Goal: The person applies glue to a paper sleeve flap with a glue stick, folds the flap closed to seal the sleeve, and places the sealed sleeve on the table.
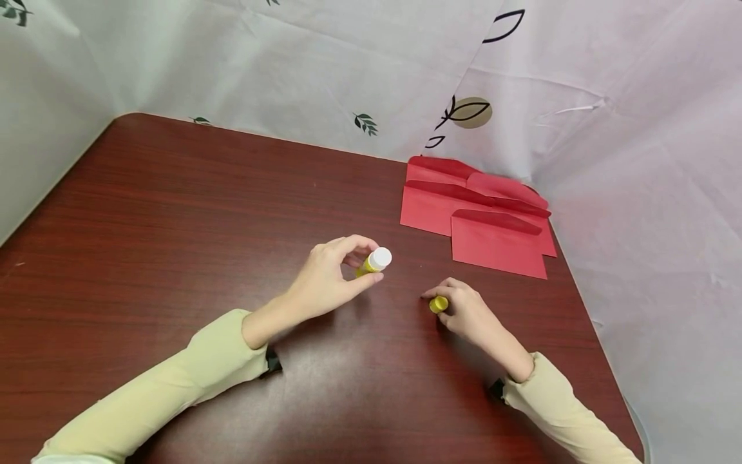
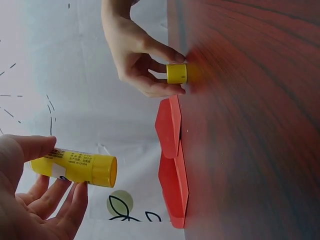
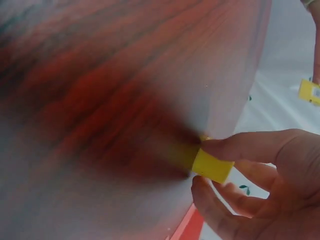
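Note:
My left hand (image 1: pixel 328 274) grips a yellow glue stick (image 2: pixel 75 166) raised off the table, its white end (image 1: pixel 380 258) tilted up towards the head camera. Printed lettering runs along the tube in the left wrist view. To the right, my right hand (image 1: pixel 468 309) pinches the yellow cap (image 1: pixel 438 305) between thumb and fingers, low at the tabletop. In the right wrist view the cap (image 3: pixel 212 166) is at or just above the wood; whether it touches I cannot tell. The glue stick and the cap are apart.
Several red envelopes (image 1: pixel 498 245) with raised flaps lie overlapping at the table's back right, beyond my right hand. The dark red-brown wooden table (image 1: pixel 203 212) has rounded corners. A pale curtain with leaf prints (image 1: pixel 278 71) hangs along its back and sides.

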Tool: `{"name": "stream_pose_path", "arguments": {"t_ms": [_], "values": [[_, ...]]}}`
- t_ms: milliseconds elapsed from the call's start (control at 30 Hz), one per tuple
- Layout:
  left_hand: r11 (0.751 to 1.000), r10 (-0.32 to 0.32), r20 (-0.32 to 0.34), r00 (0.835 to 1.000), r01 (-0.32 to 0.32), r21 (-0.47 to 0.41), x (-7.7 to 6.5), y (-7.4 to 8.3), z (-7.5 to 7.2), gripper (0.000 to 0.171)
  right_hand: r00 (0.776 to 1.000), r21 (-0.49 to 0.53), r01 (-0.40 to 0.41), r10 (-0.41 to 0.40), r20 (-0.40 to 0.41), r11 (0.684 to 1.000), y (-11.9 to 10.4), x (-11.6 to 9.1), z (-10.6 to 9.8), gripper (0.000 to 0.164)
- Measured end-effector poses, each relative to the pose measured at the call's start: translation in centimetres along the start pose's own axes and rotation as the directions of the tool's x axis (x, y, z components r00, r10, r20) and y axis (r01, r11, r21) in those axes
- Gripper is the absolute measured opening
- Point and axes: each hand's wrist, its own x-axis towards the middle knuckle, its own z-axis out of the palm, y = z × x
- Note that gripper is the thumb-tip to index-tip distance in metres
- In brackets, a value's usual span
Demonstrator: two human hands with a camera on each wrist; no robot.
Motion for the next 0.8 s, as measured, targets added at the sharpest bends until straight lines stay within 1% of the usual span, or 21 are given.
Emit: {"name": "stream_pose_path", "arguments": {"t_ms": [100, 167, 233, 333, 433, 533, 633, 733, 800], "values": [[0.999, -0.014, -0.004, 1.000, 0.014, -0.038, 0.0, -0.1, 0.2, 0.034, 1.000, 0.001, -0.007, 0.007, -0.010, 1.000, -0.3, 0.1, -0.6, 0.041], [0.998, -0.021, -0.014, 1.000, 0.020, -0.063, 0.0, -0.1, 0.3, 0.036, 0.999, 0.018, -0.001, 0.002, -0.042, 1.000, -0.7, 0.3, -1.1, 0.044], [0.996, -0.031, -0.024, 0.999, 0.029, -0.088, 0.0, -0.1, 0.3, 0.038, 0.996, 0.057, 0.007, -0.002, -0.086, 0.998, -1.3, 0.6, -1.5, 0.046], [0.991, -0.053, -0.030, 0.998, 0.049, -0.124, 0.0, 0.1, 0.3, 0.040, 0.987, 0.129, 0.060, -0.039, -0.157, 0.990, -2.6, 1.1, -1.8, 0.048], [0.983, -0.086, -0.025, 0.996, 0.080, -0.167, 0.0, 0.3, 0.3, 0.040, 0.974, 0.209, 0.123, -0.078, -0.213, 0.970, -4.0, 1.6, -1.7, 0.048], [0.963, -0.123, -0.024, 0.992, 0.113, -0.245, 0.1, 0.6, 0.3, 0.040, 0.962, 0.296, 0.169, -0.092, -0.258, 0.940, -5.2, 2.0, -1.5, 0.045], [0.928, -0.167, -0.036, 0.985, 0.145, -0.343, 0.3, 0.9, 0.3, 0.039, 0.952, 0.374, 0.189, -0.077, -0.296, 0.908, -6.1, 2.7, -1.3, 0.045], [0.896, -0.204, -0.053, 0.978, 0.165, -0.412, 0.3, 1.3, 0.3, 0.039, 0.942, 0.424, 0.200, -0.055, -0.330, 0.883, -6.6, 3.3, -1.1, 0.046], [0.879, -0.222, -0.065, 0.973, 0.171, -0.445, 0.4, 1.5, 0.3, 0.039, 0.932, 0.446, 0.211, -0.040, -0.361, 0.870, -6.9, 3.6, -0.9, 0.046]]}}
